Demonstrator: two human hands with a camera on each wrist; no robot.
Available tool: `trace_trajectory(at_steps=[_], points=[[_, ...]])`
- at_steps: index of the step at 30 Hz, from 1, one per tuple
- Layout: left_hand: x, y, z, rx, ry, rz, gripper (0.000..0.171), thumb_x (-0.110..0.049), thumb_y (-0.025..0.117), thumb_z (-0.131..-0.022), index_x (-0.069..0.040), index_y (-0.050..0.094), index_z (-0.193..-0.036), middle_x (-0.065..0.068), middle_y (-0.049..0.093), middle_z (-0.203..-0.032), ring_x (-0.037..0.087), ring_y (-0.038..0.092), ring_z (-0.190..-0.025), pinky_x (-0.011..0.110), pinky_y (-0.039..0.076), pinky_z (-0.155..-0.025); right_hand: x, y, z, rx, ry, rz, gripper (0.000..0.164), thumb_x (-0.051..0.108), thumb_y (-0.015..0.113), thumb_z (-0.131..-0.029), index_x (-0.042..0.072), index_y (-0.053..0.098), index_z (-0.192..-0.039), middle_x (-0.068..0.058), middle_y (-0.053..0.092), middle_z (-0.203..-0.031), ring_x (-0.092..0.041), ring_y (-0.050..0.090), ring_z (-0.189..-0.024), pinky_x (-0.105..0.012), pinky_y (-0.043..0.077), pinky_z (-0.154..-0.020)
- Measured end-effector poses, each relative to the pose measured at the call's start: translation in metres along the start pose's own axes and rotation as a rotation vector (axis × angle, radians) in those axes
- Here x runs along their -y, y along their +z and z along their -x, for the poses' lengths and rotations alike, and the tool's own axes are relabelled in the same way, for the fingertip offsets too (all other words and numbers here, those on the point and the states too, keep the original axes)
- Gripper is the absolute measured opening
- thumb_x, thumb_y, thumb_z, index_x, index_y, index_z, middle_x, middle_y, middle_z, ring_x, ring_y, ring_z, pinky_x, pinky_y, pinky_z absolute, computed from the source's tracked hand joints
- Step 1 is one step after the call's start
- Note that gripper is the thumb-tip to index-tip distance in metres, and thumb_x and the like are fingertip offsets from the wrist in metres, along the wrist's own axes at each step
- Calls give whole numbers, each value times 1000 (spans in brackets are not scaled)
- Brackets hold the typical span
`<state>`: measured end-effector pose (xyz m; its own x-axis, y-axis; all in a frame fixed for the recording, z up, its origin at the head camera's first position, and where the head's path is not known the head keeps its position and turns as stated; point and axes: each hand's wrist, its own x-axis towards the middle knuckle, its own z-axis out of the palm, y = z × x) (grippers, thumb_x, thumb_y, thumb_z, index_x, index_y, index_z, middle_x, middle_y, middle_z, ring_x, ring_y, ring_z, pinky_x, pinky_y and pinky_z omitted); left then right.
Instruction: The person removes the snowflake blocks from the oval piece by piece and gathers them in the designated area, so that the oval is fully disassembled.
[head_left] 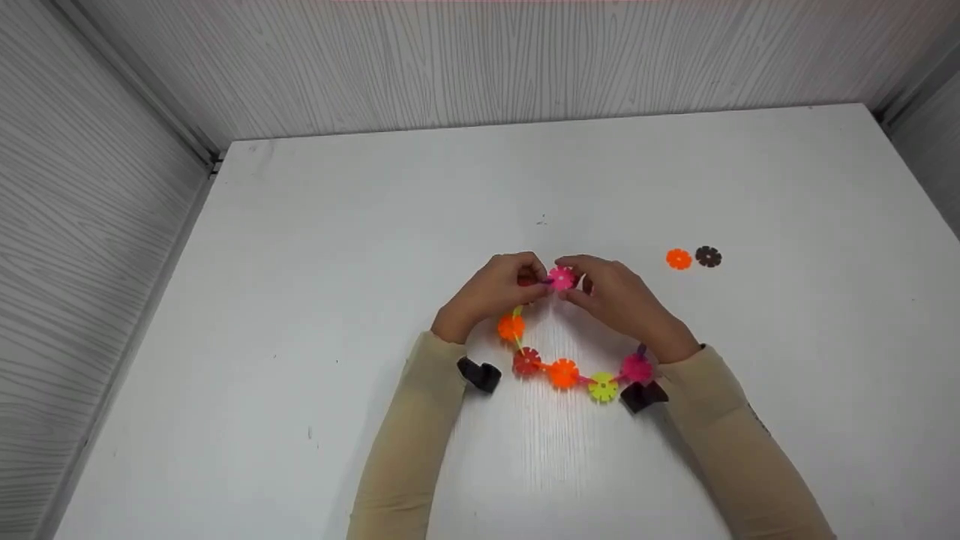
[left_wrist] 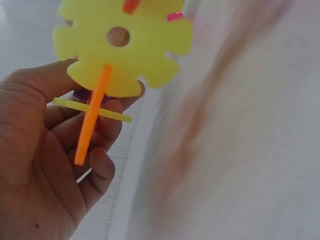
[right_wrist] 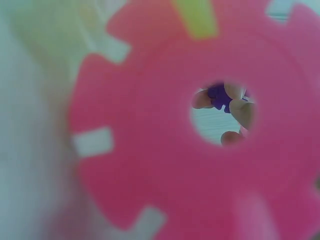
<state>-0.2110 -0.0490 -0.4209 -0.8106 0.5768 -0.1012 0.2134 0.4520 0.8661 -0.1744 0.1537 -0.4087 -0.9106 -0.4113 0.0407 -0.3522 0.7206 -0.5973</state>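
In the head view, my left hand [head_left: 499, 289] pinches a purple notched disc between thumb and fingers. My right hand [head_left: 619, 296] holds a pink notched disc [head_left: 561, 278] by its edge, right against the purple one. Whether their slots are joined I cannot tell. Below hangs a curved chain of interlocking discs: orange [head_left: 511, 328], red [head_left: 527, 361], orange [head_left: 564, 373], yellow-green [head_left: 603, 387] and magenta [head_left: 637, 368]. The left wrist view has a yellow disc [left_wrist: 155, 55] close up, partly covering my fingers. A pink disc fills the right wrist view; through its hole a purple disc [right_wrist: 218, 96] shows between fingertips.
A loose orange disc [head_left: 679, 259] and a dark brown disc [head_left: 708, 256] lie side by side on the white table [head_left: 360, 225], right of my hands. Wood-grain panels [head_left: 480, 67] stand behind the table and at its sides. Black wrist mounts [head_left: 480, 375] stick out beneath both wrists.
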Motion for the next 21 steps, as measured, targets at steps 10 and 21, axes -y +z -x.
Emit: trace_trajectory(at_steps=[10, 21], points=[[0, -1, -1, -35, 20, -122, 18, -15, 61, -93, -5, 68, -106, 9, 68, -103, 17, 56, -90, 26, 48, -87, -2, 0, 0, -37, 27, 5, 41, 19, 68, -90, 6, 59, -127, -10, 67, -97, -22, 57, -80, -31, 47, -70], [2, -2, 0, -47, 10, -158, 21, -19, 60, -95, -12, 71, -110, 5, 70, -106, 18, 59, -92, 29, 50, -90, -7, -3, 0, -70, 66, -31, 42, 18, 70, -88, 7, 59, -127, -11, 68, -100, -23, 58, -83, -31, 48, -71]])
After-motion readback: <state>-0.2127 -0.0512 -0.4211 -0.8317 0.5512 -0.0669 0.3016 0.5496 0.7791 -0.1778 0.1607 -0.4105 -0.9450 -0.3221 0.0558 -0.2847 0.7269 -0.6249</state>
